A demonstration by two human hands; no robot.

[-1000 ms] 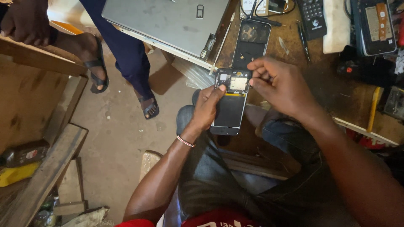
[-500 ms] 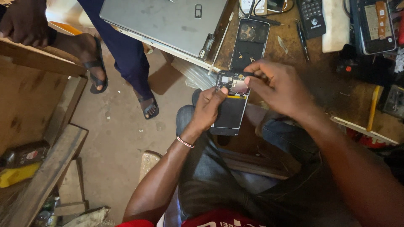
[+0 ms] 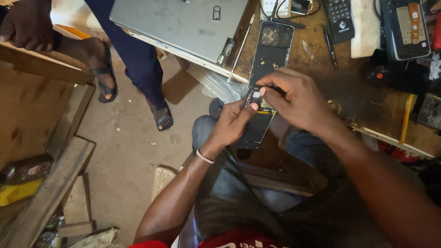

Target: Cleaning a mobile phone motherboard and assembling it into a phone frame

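My left hand [image 3: 233, 122] grips an opened black phone [image 3: 255, 131] by its left side, over my lap, with the thumb near the top. My right hand [image 3: 294, 99] covers the phone's upper end, fingers pinched on a small dark part at the exposed board. Whether a tool is in those fingers is hidden. A detached phone back cover [image 3: 271, 50] lies on the wooden workbench [image 3: 349, 92] just beyond my hands.
A closed grey laptop [image 3: 183, 25] overhangs the bench edge. Tweezers [image 3: 329, 43], a keypad phone [image 3: 337, 18] and another opened device [image 3: 404, 27] lie on the bench. Another person's sandalled feet [image 3: 161, 115] stand on the floor at left, their hand [image 3: 25, 27] on a wooden bench.
My right hand has shifted left and lower over the phone's top end, fingers now closed on it. The phone sits slightly nearer the bench edge. The left hand keeps its hold.
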